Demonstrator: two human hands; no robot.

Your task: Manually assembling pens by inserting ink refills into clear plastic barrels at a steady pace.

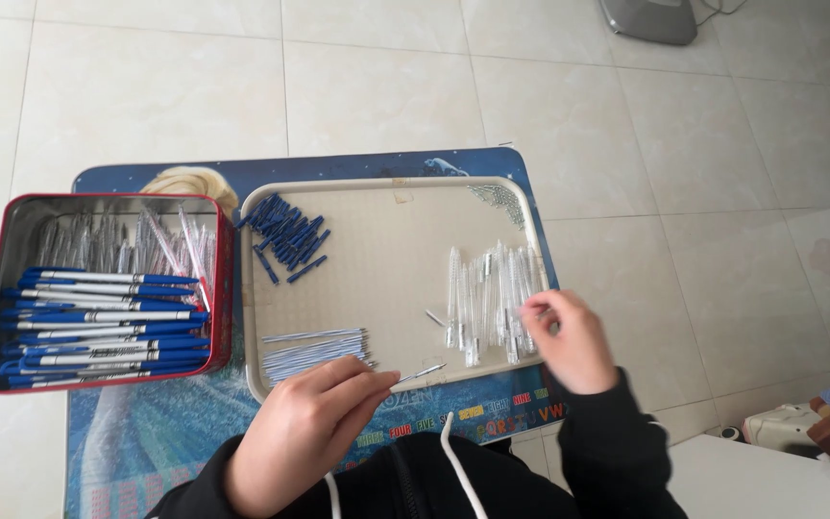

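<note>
Left hand [305, 423] pinches a thin ink refill [420, 373] over the beige tray [386, 187], right hand [573, 341] curls onto clear barrels [492, 293]; a loose pinch could drop the refill

Red rectangular tin [225, 279] left of tray, holding pens.

Over a beige tray [391, 187], the left hand [305, 428] pinches a thin refill [422, 373]; the right hand [569, 336] fingers clear pen barrels [487, 298].
</note>
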